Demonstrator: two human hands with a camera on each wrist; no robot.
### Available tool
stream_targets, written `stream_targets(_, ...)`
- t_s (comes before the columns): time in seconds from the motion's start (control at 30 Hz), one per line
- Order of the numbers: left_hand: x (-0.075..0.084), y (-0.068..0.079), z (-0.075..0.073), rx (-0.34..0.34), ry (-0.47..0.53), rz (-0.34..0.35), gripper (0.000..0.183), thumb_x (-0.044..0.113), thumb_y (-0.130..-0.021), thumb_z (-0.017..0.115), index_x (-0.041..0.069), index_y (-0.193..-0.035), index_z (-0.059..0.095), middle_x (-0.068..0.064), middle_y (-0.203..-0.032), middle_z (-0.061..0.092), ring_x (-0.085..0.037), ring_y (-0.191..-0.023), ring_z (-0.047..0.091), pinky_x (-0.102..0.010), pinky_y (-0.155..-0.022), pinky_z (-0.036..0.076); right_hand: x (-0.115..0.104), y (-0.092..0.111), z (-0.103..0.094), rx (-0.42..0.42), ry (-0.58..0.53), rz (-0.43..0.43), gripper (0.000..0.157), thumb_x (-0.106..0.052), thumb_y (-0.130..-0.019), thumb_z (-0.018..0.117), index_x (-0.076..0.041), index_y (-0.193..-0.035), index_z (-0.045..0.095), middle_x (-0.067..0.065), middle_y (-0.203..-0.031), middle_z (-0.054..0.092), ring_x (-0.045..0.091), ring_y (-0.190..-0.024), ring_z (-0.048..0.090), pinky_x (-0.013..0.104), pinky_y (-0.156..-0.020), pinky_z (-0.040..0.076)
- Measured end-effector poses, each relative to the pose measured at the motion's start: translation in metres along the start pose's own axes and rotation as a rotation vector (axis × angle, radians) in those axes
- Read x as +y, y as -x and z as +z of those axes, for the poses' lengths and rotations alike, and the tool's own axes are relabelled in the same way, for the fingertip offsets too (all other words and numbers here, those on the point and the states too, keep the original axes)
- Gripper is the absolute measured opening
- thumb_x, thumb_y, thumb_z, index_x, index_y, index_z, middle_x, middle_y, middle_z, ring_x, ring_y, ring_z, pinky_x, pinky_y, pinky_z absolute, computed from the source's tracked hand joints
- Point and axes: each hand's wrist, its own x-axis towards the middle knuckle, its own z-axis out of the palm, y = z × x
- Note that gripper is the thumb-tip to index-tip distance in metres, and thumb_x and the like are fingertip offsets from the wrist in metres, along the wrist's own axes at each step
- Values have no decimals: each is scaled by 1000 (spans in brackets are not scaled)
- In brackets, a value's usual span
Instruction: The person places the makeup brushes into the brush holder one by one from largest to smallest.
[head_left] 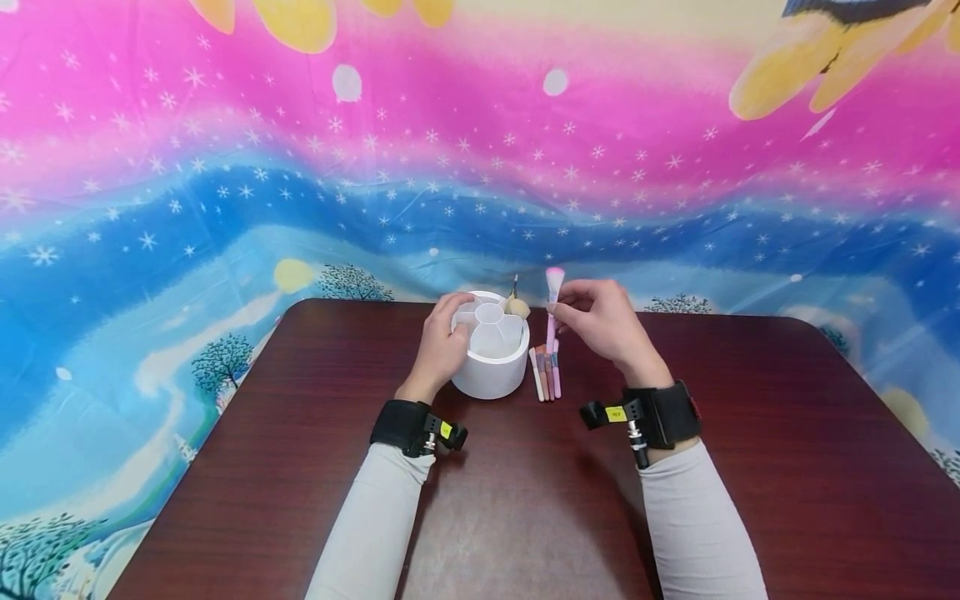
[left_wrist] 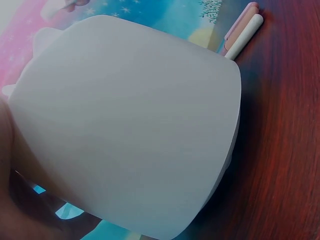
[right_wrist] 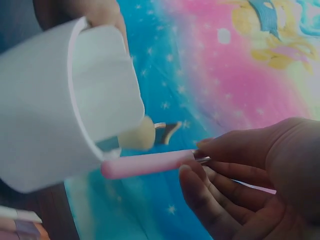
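My left hand (head_left: 442, 346) holds a round white divided organizer (head_left: 489, 379) at its left side, with the thumb over the rim. A makeup brush with a fluffy cream head (head_left: 516, 308) and a thinner dark-tipped brush (right_wrist: 167, 133) stand in its back right compartment. To the right of the organizer, my right hand (head_left: 603, 321) pinches a pink-handled makeup brush (right_wrist: 145, 166) near the ferrule. Its pink-and-white bristles (head_left: 555, 275) point up. The handle end hangs down, close beside the organizer's rim in the right wrist view.
Several makeup brushes (head_left: 539, 375) with white, brown and pink handles lie side by side on the dark wood table (head_left: 510, 508), just right of the organizer. A colourful printed cloth (head_left: 450, 192) hangs behind the table's far edge.
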Motion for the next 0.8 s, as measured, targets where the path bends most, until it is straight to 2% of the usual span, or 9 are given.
stream_targets(0.17,0,0,0,0,-2,-1,45,-3,-85,40,12,-125,55,0,-133,45,-12,-123,36,-45,-103,33,-8,0,7,-20,-92,-7,14,-7,-86,64,3,-96,66,17,-83,66,28,-70,63,30,-61,55)
stream_targets(0.43,0,1,0,3,-1,3,45,-3,-84,41,12,-124,55,0,-133,45,-13,-123,37,-45,-103,33,-33,7,9,-20,-128,12,12,2,-85,60,11,-92,62,27,-85,64,37,-74,62,30,-63,55)
stream_targets(0.63,0,1,0,7,-2,1,45,-2,-84,40,13,-124,56,1,-132,46,-12,-122,37,-45,-103,32,-14,0,14,-13,-173,8,13,-2,-86,62,10,-92,63,26,-87,65,33,-75,63,33,-65,56)
stream_targets(0.8,0,0,0,12,-1,7,45,-2,-84,40,12,-124,56,1,-132,46,-12,-122,37,-45,-103,33,-2,-3,18,-16,-172,39,13,-7,-88,62,4,-95,65,19,-85,67,26,-74,65,35,-67,55)
